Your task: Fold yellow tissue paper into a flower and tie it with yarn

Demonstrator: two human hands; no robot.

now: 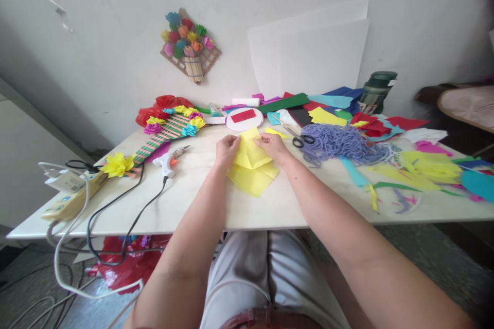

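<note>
Head view: left hand (227, 148) and right hand (272, 145) pinch the yellow paper (252, 167) at its far edge. A few folds made, layers loose — early going, I'd judge.

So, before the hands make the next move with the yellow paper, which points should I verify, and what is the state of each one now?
1. Grip: left hand and right hand each pinch the upper edge of the yellow paper: ok.
2. Support: the paper lies fully on the table, not over its front edge: ok.
3. Layers lined up: the upper piece sits askew on the lower one: not ok.
4. Scissors beside the right hand, apart from it: ok.
5. Glue gun lies left of the left hand, clear of the paper: ok; whether it is hot: cannot tell.
6. Purple yarn clear of the paper: ok.
</note>
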